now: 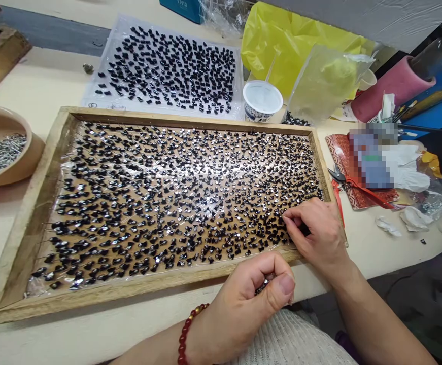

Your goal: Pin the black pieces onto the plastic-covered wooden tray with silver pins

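Observation:
My left hand [249,296], with a red bead bracelet [185,329] at its wrist, is curled closed in front of the tray's near edge. A few small shiny dark pieces [263,285] show between its thumb and fingers. Over the right end of the shallow wooden tray [110,288], my right hand [315,233] has thumb and forefinger pinched low among the pieces; what they hold is too small to make out. Rows of small glossy black pieces [140,223] with silvery spots cover the tray's plastic-lined bottom, and thin pins stick out at its left side.
A tan bowl [34,152] of metal pins stands left. Behind the tray lie a white sheet [95,96] with many black pieces, a white cup [262,101] and a yellow plastic bag [300,35]. Red-handled pliers [361,187] and crumpled tissues [414,219] lie right.

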`<state>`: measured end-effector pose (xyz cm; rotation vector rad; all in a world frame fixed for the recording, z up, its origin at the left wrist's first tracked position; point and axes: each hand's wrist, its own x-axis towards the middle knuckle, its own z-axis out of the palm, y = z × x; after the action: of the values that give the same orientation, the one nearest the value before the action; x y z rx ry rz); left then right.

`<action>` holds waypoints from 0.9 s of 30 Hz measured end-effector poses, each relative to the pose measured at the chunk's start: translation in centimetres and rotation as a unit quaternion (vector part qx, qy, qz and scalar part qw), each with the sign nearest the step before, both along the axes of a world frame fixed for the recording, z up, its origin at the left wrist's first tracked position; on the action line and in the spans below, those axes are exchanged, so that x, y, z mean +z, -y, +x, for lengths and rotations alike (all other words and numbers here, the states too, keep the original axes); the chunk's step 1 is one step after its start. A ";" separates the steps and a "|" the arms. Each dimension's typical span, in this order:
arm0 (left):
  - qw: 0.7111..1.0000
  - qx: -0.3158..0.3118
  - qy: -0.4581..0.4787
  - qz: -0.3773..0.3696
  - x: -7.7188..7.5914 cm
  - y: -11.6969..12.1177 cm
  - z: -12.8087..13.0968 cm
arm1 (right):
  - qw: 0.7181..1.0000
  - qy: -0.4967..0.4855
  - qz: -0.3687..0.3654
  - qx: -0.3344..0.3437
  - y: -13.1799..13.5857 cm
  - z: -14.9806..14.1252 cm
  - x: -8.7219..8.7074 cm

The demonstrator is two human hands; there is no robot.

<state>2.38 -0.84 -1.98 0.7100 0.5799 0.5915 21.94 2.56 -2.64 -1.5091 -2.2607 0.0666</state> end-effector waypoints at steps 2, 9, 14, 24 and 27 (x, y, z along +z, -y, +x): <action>1.000 -0.004 -0.001 0.001 -0.1 -0.2 0.1 | 1.000 0.001 -0.001 0.001 0.0 0.0 0.0; 1.000 -0.007 -0.005 -0.008 0.1 0.1 0.1 | 1.000 -0.002 0.000 0.009 -0.1 0.1 0.0; 1.000 -0.002 -0.005 -0.004 0.2 0.2 -0.1 | 1.000 -0.004 0.002 0.011 0.0 0.1 0.0; 0.996 0.050 0.047 -0.063 -0.6 0.6 0.4 | 0.995 -0.096 0.019 0.020 0.7 0.4 0.8; 0.995 0.050 0.047 -0.078 -0.6 0.7 0.3 | 0.977 -0.185 -0.048 0.093 2.1 -0.1 1.9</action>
<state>2.73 -1.51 -2.63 0.5053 0.5688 0.6612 21.84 0.46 -0.70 -1.2063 -2.1085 0.4770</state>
